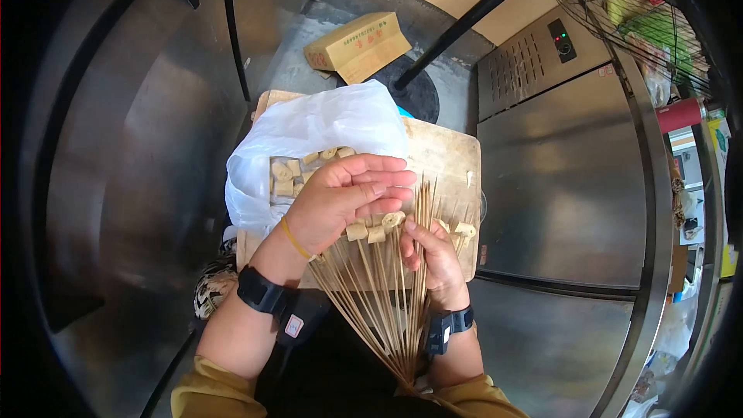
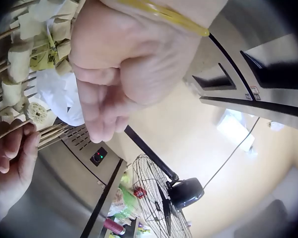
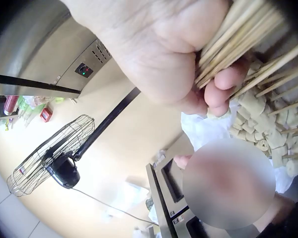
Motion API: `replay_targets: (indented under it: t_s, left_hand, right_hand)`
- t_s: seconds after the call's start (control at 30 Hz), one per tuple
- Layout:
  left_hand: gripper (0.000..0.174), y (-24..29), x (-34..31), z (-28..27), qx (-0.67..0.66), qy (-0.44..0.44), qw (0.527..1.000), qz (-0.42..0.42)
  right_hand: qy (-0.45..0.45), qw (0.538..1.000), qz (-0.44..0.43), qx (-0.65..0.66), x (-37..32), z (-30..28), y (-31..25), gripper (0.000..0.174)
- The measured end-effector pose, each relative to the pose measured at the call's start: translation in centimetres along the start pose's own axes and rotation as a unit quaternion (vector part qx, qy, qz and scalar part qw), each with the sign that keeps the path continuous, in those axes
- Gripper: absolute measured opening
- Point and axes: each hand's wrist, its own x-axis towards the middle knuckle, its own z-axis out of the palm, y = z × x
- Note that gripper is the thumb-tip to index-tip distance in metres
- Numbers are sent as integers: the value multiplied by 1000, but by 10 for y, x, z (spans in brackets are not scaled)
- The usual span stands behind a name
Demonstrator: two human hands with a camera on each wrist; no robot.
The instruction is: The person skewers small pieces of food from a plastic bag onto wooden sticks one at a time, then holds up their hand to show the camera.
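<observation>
My right hand (image 1: 435,251) grips a bundle of thin wooden skewers (image 1: 422,205), seen close up in the right wrist view as sticks (image 3: 238,37) running through the curled fingers. My left hand (image 1: 348,192) is held over the cutting board (image 1: 441,151), fingers nearly straight and nothing in them. Just beneath it are pale rolled food pieces (image 1: 376,234) on skewers that fan out toward my body. A white plastic bag (image 1: 333,116) lies on the board, its mouth showing more loose rolls (image 1: 283,188). In the right wrist view a blurred disc hides my left hand.
Steel cabinet doors (image 1: 565,178) stand close on the right, and a dark metal panel (image 1: 147,170) on the left. Behind the board are a cardboard box (image 1: 360,46) and a black pole (image 1: 472,19). A wire-caged fan (image 2: 161,198) hangs at upper right.
</observation>
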Motion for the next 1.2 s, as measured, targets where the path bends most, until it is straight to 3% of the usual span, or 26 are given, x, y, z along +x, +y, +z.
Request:
replay_targets:
  t_s: [0.27, 0.57, 1.07, 1.2]
  left_hand:
    - [38, 28, -14, 36, -61, -10, 997, 37]
    - [37, 54, -31, 59, -87, -45, 992, 82]
    - [38, 61, -43, 69, -49, -66, 990, 112]
    - [36, 57, -44, 70, -28, -64, 989, 128]
  right_hand:
    - [3, 1000, 4, 22, 0, 8, -3, 10]
    - [2, 993, -40, 109, 4, 1, 5, 24]
    - [-85, 993, -73, 40, -9, 26, -12, 32]
    - [-68, 995, -71, 29, -8, 29, -14, 36]
